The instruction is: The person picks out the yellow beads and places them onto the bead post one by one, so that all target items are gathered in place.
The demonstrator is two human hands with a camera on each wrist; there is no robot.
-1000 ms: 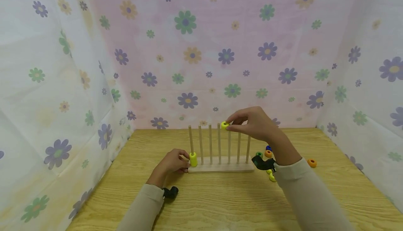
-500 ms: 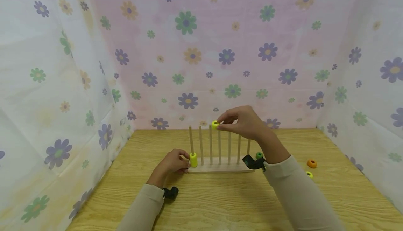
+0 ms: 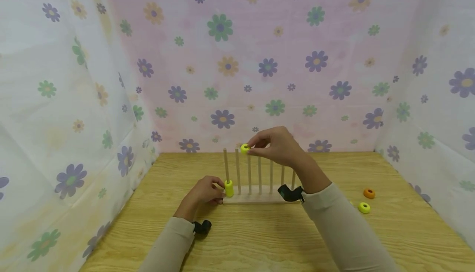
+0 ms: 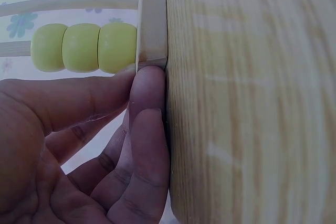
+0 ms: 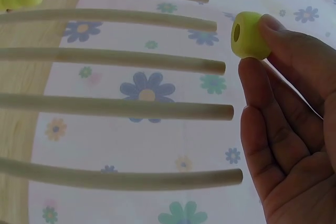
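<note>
**Yellow bead held at the peg tops**

The right hand [image 3: 279, 146] pinches a smooth, rounded yellow bead [image 3: 245, 148] with a centre hole, level with the tips of the slim wooden pegs, between the second and third from the left. The left hand [image 3: 203, 191] rests against the end of the pale wooden rack [image 3: 256, 199], fingers curled to its edge, beside three glossy yellow beads [image 3: 229, 188] stacked on the first peg. The table [image 3: 259, 239] is grained wood. Since a second ago, hand and bead have shifted left along the row.
</note>
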